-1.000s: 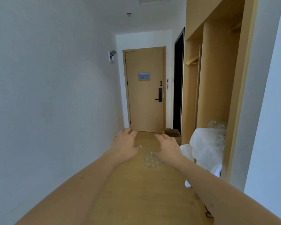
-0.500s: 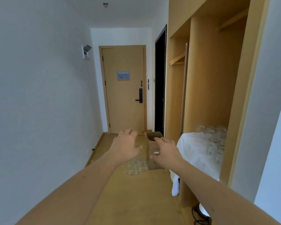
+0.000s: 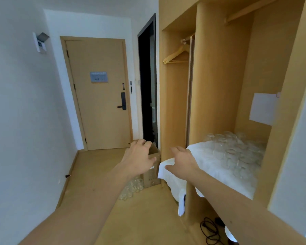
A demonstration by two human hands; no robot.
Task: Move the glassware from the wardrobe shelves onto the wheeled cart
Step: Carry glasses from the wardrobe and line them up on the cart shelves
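Note:
Several clear glasses [image 3: 237,152] stand packed together on a white cloth [image 3: 210,167] that covers a shelf inside the wooden wardrobe [image 3: 215,85] at the right. More clear glasses [image 3: 131,189] sit on the floor beside a cardboard box [image 3: 153,172]. My left hand [image 3: 139,159] and my right hand [image 3: 183,160] are both stretched out in front of me, fingers spread and loosely bent, holding nothing. My right hand hovers at the cloth's left corner. No wheeled cart is in view.
A narrow corridor with a wooden floor leads to a closed door [image 3: 99,92]. A dark doorway [image 3: 147,80] opens beside the wardrobe. A wooden hanger [image 3: 177,53] hangs on a rail. Black cables [image 3: 210,230] lie on the floor at the wardrobe's foot.
My view has swung to the right and nearer the wardrobe, so the shelf with glasses now shows fully. Both hands stay stretched out and hold nothing.

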